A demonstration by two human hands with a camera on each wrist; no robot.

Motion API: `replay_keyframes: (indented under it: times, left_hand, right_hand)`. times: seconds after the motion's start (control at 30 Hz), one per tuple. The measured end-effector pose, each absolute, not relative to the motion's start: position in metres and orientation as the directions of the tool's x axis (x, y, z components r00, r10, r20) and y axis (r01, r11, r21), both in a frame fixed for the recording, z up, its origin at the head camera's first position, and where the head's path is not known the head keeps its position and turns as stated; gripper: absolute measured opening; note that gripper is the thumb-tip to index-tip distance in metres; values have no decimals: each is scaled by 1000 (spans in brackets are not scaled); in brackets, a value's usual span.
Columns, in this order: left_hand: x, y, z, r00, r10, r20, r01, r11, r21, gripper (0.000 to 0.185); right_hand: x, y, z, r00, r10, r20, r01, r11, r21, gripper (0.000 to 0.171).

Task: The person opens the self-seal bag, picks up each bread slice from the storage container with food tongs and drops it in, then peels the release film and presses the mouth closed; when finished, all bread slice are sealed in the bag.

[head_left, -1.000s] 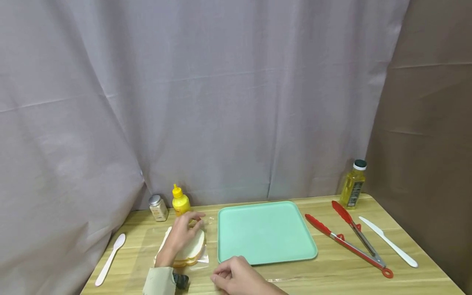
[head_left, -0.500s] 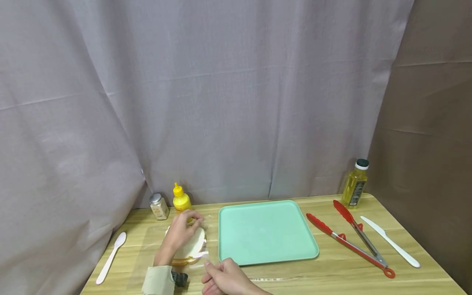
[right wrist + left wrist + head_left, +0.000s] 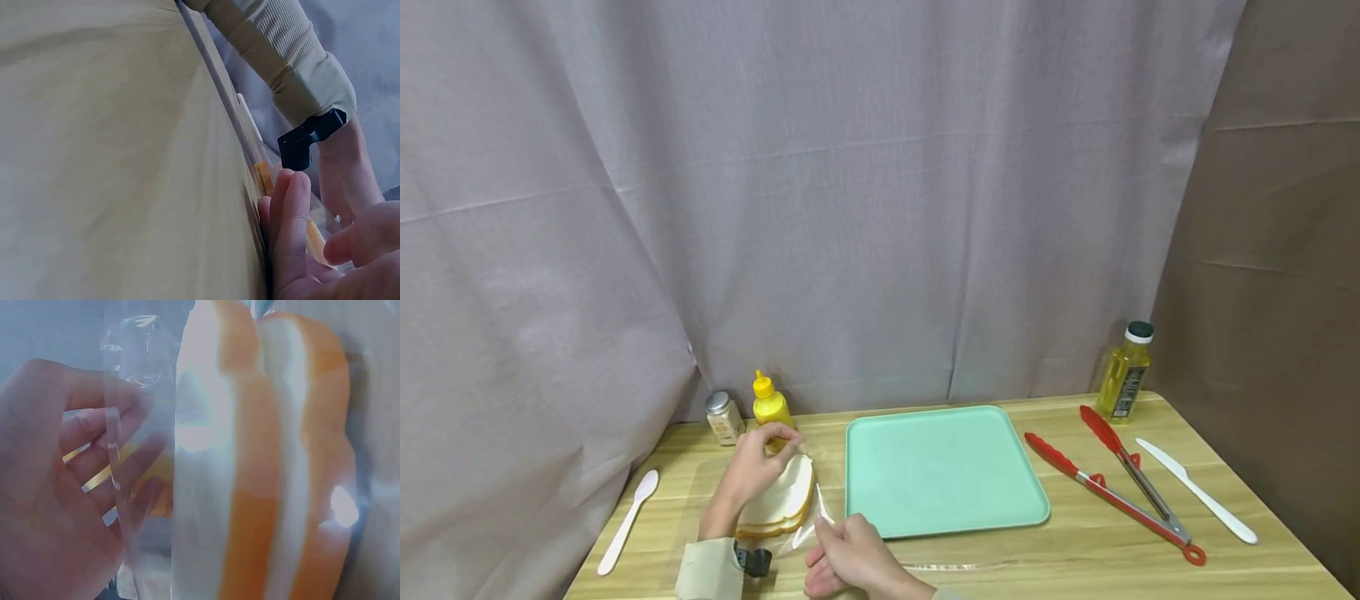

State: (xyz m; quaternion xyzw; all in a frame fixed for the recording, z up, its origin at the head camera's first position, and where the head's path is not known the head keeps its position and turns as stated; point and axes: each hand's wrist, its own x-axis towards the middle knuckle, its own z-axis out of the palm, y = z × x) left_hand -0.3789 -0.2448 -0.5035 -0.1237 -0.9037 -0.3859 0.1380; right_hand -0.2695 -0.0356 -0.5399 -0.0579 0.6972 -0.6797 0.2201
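Two stacked slices of white bread [image 3: 787, 497] with brown crust lie in a clear plastic bag [image 3: 806, 532] left of the tray. My left hand [image 3: 751, 472] is over the far side of the bread, thumb and forefinger pinching the bag's film. In the left wrist view, the film [image 3: 140, 369] runs across the left fingertips, close beside the bread [image 3: 250, 456]. Low by the tray's near-left corner, my right hand [image 3: 856, 553] pinches the bag's near-right edge between thumb and forefinger. The other right fingers [image 3: 291, 215] extend alongside in the right wrist view.
A mint-green tray [image 3: 947, 475] lies at centre. Behind the bread stand a yellow squeeze bottle [image 3: 771, 406] and a shaker jar [image 3: 725, 421]. A white spoon [image 3: 628, 521] is far left. Red-tipped tongs [image 3: 1123, 492], a white knife [image 3: 1198, 492] and an oil bottle [image 3: 1123, 379] are right.
My right hand has moved left to the bag's edge and taken hold of it. The film there is now drawn up off the bread. My left hand has shifted slightly left.
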Motion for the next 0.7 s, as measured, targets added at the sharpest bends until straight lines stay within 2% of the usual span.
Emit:
replay_keyframes:
  times: [0.2,0.47,0.57,0.7]
  left_hand:
    - [-377,-249,-502,-935,117,334,323,668,670,10]
    - [-375,-252,-500,-934,97,343,320,650,689,9]
    - [-375,-252,-496,-934,95,346,323,638,699,8]
    - [-376,-254,-492,-931,94,352,329,631,703,7]
  right_hand:
    - [-273,-47,-540,-899,-363,-244,242,53,-969,40]
    - [-263,-36,-546,-919,-357,-169,160,56,-986,25]
    - [-261,-28,-544,-902,-375,-212,238,-24,-971,27]
    - [-261,-30,-541,-857,-408,-314,394,-129,-910,40]
